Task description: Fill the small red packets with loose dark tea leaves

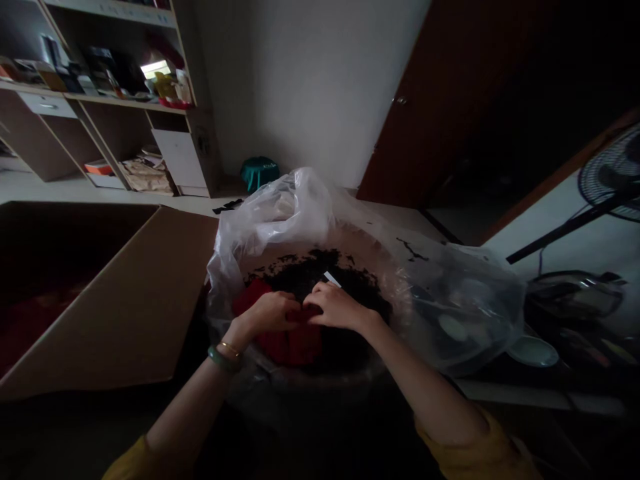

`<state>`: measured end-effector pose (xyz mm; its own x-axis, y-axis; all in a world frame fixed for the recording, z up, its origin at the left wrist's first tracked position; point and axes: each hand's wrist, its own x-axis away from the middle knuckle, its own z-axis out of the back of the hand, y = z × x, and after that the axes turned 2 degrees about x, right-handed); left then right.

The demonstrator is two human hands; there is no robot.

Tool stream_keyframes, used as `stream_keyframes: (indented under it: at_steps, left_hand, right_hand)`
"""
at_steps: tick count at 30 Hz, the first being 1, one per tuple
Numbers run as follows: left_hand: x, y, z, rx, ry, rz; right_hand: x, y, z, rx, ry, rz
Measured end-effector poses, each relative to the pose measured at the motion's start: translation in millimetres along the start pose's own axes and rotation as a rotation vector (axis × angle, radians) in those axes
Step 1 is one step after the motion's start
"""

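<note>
Both my hands are inside a large clear plastic bag [280,213] that lines a round tub holding dark loose leaves [320,270]. My left hand [270,313] is curled over a red packet [290,343] lying on the leaves. My right hand [337,307] pinches the same red packet at its top edge, fingers pressed together. A small white slip [332,279] shows just beyond my right fingers. A green bangle and a thin gold bracelet [226,355] sit on my left wrist.
A big open cardboard box [125,307] stands to the left. Shelves with cluttered items [110,73] fill the back left. A brown door [440,100] is behind. A fan [613,177], a pot lid [575,293] and a small bowl [533,351] lie to the right.
</note>
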<state>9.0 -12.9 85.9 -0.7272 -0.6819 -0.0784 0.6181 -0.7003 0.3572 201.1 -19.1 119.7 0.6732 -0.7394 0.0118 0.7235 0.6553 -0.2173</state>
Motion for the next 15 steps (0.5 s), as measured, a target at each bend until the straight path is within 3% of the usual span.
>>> stream_keyframes:
  at_steps: [3,7,11,15]
  left_hand:
    - [3.6,4.6,-3.1,0.009,-0.066,-0.048]
    - [7.3,8.6,-0.9,0.055,0.003,-0.147]
    - [10.2,12.0,4.5,-0.072,0.052,-0.114]
    - [10.0,14.8,6.5,-0.199,-0.002,-0.005]
  right_hand:
    - [4.2,0.6,-3.6,-0.006,-0.106,0.024]
    - [8.6,3.9,-5.5,-0.026,-0.152,0.033]
    - [11.3,1.1,-5.0,0.104,-0.045,0.053]
    - [13.1,-7.4,-4.7,0.226,0.022,0.138]
